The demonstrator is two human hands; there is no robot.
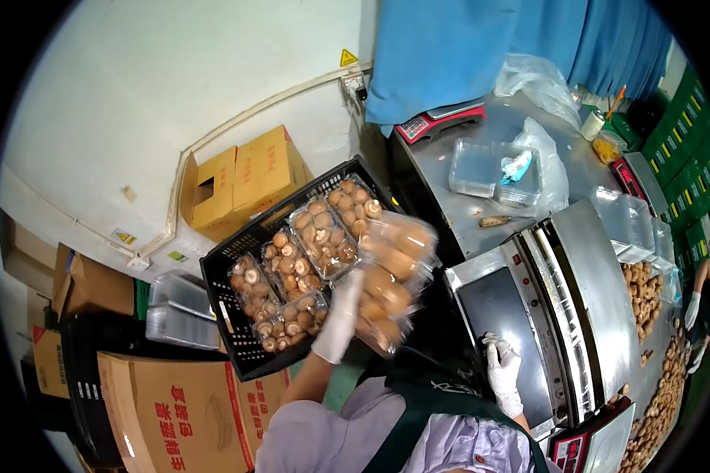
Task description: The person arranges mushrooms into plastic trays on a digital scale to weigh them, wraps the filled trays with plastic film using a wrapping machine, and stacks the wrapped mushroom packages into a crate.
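My left hand [338, 325], in a white glove, grips a clear wrapped tray of brown mushrooms [392, 296] by its near side. Motion smears the tray, which is tilted and overlaps the right edge of a black plastic crate [245, 356]. Inside that crate lie several wrapped mushroom trays [322, 236], close beside the left hand. My right hand [504, 374], also gloved, rests on the dark plate of a steel wrapping machine [493, 303], fingers loosely bent and holding nothing visible.
Cardboard boxes [173, 410] and clear empty trays [183, 307] stand at the left. On the steel table [426, 173] are a red scale [442, 120], more clear trays [475, 169] and loose mushrooms [659, 402]. Another person's gloved hand [692, 310] is at the far right.
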